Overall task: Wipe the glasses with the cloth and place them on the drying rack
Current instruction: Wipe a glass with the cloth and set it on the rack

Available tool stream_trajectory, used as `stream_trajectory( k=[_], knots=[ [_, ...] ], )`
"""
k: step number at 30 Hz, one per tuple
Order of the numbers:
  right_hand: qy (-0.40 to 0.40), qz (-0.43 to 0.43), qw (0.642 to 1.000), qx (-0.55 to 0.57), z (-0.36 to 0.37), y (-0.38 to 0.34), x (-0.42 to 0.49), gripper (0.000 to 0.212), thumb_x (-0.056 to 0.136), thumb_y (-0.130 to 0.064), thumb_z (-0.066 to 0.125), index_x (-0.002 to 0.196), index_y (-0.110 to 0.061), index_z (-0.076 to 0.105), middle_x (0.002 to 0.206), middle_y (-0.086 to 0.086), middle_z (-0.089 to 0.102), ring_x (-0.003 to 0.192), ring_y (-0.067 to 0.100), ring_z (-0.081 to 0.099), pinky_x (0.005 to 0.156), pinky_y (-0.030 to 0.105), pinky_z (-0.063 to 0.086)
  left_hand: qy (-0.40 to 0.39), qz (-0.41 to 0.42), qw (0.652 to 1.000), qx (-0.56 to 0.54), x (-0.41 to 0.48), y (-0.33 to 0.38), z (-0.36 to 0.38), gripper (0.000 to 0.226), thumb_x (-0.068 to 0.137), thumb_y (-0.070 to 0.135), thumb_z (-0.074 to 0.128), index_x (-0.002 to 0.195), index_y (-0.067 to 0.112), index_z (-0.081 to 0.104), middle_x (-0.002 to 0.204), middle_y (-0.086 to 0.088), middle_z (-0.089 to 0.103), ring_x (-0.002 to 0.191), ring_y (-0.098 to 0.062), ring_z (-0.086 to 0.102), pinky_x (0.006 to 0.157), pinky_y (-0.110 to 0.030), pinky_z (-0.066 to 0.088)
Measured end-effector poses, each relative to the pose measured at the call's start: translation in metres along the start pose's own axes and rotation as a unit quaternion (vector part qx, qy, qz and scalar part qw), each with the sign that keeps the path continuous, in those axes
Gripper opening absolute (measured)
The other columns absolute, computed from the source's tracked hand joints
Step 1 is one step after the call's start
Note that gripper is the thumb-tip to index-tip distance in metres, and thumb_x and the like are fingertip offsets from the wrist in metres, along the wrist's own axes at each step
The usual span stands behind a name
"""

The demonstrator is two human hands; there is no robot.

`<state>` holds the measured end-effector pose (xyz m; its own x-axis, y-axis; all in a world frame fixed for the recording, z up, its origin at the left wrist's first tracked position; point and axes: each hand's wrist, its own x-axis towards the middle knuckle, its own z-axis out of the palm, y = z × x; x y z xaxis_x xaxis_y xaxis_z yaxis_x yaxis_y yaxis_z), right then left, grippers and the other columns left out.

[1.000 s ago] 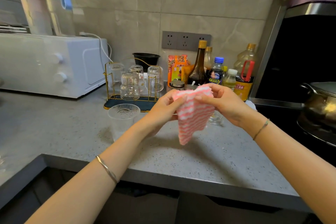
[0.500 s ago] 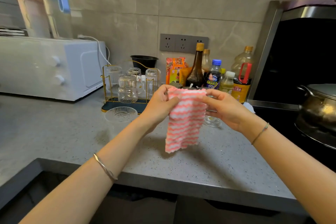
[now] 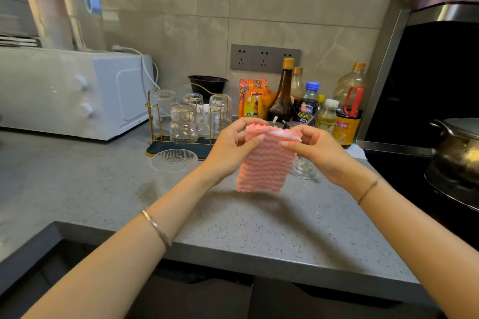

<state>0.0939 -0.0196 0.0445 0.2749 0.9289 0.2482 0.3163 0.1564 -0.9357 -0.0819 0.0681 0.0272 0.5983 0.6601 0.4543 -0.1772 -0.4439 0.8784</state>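
Observation:
A pink-and-white striped cloth (image 3: 264, 163) hangs above the counter, pinched at its top corners by my left hand (image 3: 230, 147) and my right hand (image 3: 316, 150). A ribbed clear glass (image 3: 174, 163) stands upright on the counter to the left of my hands. Another clear glass (image 3: 304, 168) stands behind the cloth, partly hidden by it and my right hand. The gold wire drying rack (image 3: 153, 116) on a dark tray sits further back and holds several upturned glasses (image 3: 183, 123).
A white microwave (image 3: 64, 90) with two jugs on top stands at left. Sauce bottles (image 3: 285, 96) and packets line the wall under the sockets. A metal pot (image 3: 458, 153) rests on the dark stove at right. The counter edge (image 3: 233, 259) runs below my arms.
Both hands spread the bunched cloth out flat, and it now hangs open by its top corners. The view has shifted slightly upward.

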Motion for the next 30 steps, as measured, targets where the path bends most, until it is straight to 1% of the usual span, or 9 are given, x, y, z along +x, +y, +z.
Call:
stream_trajectory(
  k=[3, 6, 9, 11, 14, 17, 21, 26, 30],
  knots=[
    [-0.097, 0.012, 0.995, -0.027, -0.004, 0.018, -0.02, 0.015, 0.079, -0.005, 0.071, 0.086, -0.012, 0.06, 0.079, -0.003, 0.069, 0.078, 0.009, 0.065, 0.071, 0.02, 0.053, -0.036, -0.006, 0.999, 0.022, -0.027, -0.019, 0.003, 0.025, 0.093, 0.009, 0.06, 0.114, 0.024, 0.061, 0.111, 0.004, 0.069, 0.094, -0.004, 0.068, 0.076, -0.019, 0.055],
    [-0.209, 0.078, 0.974, -0.03, -0.002, 0.041, -0.044, 0.022, 0.072, -0.008, 0.075, 0.083, -0.012, 0.057, 0.071, 0.001, 0.06, 0.069, 0.01, 0.06, 0.067, 0.02, 0.05, -0.112, -0.068, 0.991, -0.015, -0.06, -0.044, 0.008, 0.03, 0.092, 0.003, 0.059, 0.118, 0.018, 0.059, 0.106, -0.015, 0.072, 0.093, -0.016, 0.069, 0.082, -0.031, 0.056],
    [-0.235, 0.131, 0.963, -0.026, 0.004, 0.059, -0.06, 0.022, 0.079, 0.003, 0.071, 0.086, -0.011, 0.056, 0.073, 0.007, 0.062, 0.067, 0.015, 0.06, 0.063, 0.018, 0.051, -0.142, -0.092, 0.985, 0.039, -0.076, -0.062, 0.009, 0.024, 0.091, 0.004, 0.063, 0.107, 0.021, 0.064, 0.082, -0.01, 0.071, 0.068, -0.009, 0.062, 0.064, -0.023, 0.051],
    [-0.22, 0.145, 0.964, -0.02, 0.007, 0.066, -0.064, 0.02, 0.082, 0.004, 0.068, 0.09, -0.01, 0.057, 0.07, 0.007, 0.065, 0.059, 0.011, 0.059, 0.06, 0.016, 0.05, -0.13, -0.095, 0.983, 0.093, -0.078, -0.066, 0.008, 0.019, 0.088, 0.007, 0.068, 0.097, 0.024, 0.066, 0.067, -0.002, 0.064, 0.055, -0.001, 0.052, 0.054, -0.015, 0.042],
    [-0.154, 0.145, 0.977, -0.026, 0.01, 0.069, -0.059, 0.015, 0.081, -0.005, 0.072, 0.091, -0.011, 0.062, 0.072, 0.008, 0.07, 0.06, 0.009, 0.063, 0.064, 0.017, 0.052, -0.088, -0.116, 0.985, 0.09, -0.075, -0.067, 0.005, 0.012, 0.084, 0.013, 0.073, 0.091, 0.021, 0.069, 0.083, 0.0, 0.075, 0.072, -0.007, 0.067, 0.066, -0.022, 0.053],
    [-0.078, 0.13, 0.987, -0.045, 0.013, 0.071, -0.045, 0.012, 0.082, -0.007, 0.072, 0.091, -0.011, 0.064, 0.072, 0.005, 0.072, 0.059, 0.006, 0.065, 0.057, 0.015, 0.051, -0.047, -0.13, 0.987, 0.08, -0.062, -0.067, 0.005, 0.008, 0.085, 0.014, 0.072, 0.089, 0.021, 0.068, 0.081, 0.002, 0.074, 0.069, -0.007, 0.065, 0.058, -0.017, 0.05],
    [-0.019, 0.119, 0.989, -0.081, 0.019, 0.078, -0.022, 0.015, 0.083, -0.009, 0.073, 0.094, -0.011, 0.063, 0.082, 0.01, 0.072, 0.059, 0.008, 0.065, 0.054, 0.016, 0.053, -0.013, -0.134, 0.982, 0.136, -0.038, -0.075, 0.005, 0.012, 0.087, 0.016, 0.07, 0.099, 0.018, 0.066, 0.093, -0.003, 0.071, 0.08, -0.014, 0.067, 0.062, -0.02, 0.054],
    [-0.03, 0.116, 0.98, -0.157, 0.023, 0.096, -0.009, 0.015, 0.082, -0.006, 0.075, 0.088, -0.013, 0.062, 0.081, 0.014, 0.067, 0.062, 0.016, 0.061, 0.049, 0.016, 0.05, -0.017, -0.125, 0.956, 0.266, -0.029, -0.094, 0.005, 0.028, 0.084, 0.022, 0.073, 0.11, 0.021, 0.063, 0.073, 0.006, 0.06, 0.065, -0.009, 0.053, 0.06, -0.023, 0.039],
    [-0.018, 0.09, 0.978, -0.185, 0.022, 0.103, -0.008, 0.021, 0.08, -0.01, 0.077, 0.085, -0.021, 0.06, 0.088, 0.008, 0.068, 0.07, 0.018, 0.062, 0.061, 0.024, 0.054, -0.011, -0.056, 0.943, 0.327, -0.033, -0.089, 0.004, 0.031, 0.084, 0.031, 0.073, 0.113, 0.026, 0.064, 0.109, 0.009, 0.061, 0.092, -0.008, 0.052, 0.077, -0.022, 0.042]
  ],
)
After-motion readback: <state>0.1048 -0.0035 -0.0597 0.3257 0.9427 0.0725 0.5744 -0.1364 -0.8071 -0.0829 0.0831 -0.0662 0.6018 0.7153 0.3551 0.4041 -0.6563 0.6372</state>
